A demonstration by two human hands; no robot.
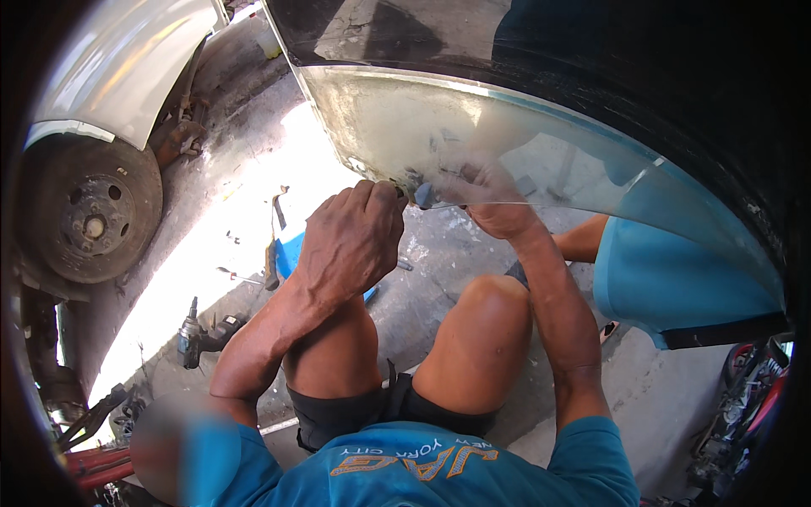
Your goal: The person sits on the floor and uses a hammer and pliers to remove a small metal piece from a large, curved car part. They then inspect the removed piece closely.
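My left hand (355,237) is closed at the lower edge of a shiny car body panel (380,101), dark above and pale below. Its fingertips press together there, and whatever they grip is hidden. On the same edge, just to the right, my right hand (503,203) has its fingers curled in a pinch; I cannot make out what is between them. A small blue-grey piece (424,195) shows between the two hands at the edge. Blurred reflections on the panel partly confuse the view of my right fingertips.
At left stand a car wheel (89,211) and a silver fender (127,59). A hammer (271,264), a screwdriver (241,276) and a cordless drill (203,336) lie on the concrete floor beside a blue sheet (290,250). Blue clothing (684,279) with a bare limb appears at right.
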